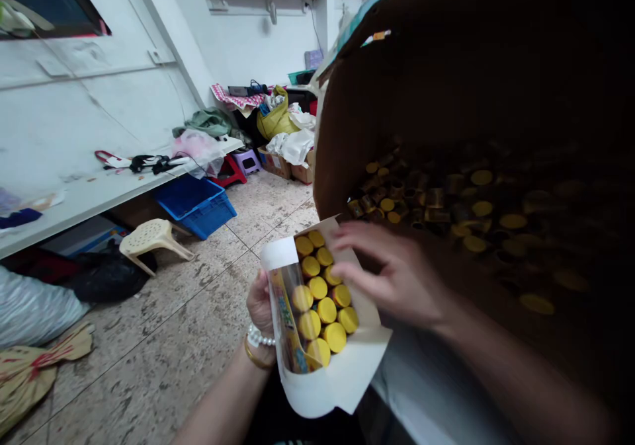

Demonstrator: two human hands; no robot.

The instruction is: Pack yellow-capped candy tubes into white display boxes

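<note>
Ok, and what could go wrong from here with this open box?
The box seems supported mainly by the left hand, so a slip might spill the yellow-topped cylinders packed inside. The right hand, blurred beside the open flap, could bend it or knock a cylinder out of line.

Jars (pixel 318 288) stand in a box (pixel 317 393); right of it, a carton (pixel 347 114) holds loose jars (pixel 435 198); left, farther off, a stool (pixel 150 237) stands beside a crate (pixel 206 212).
</note>
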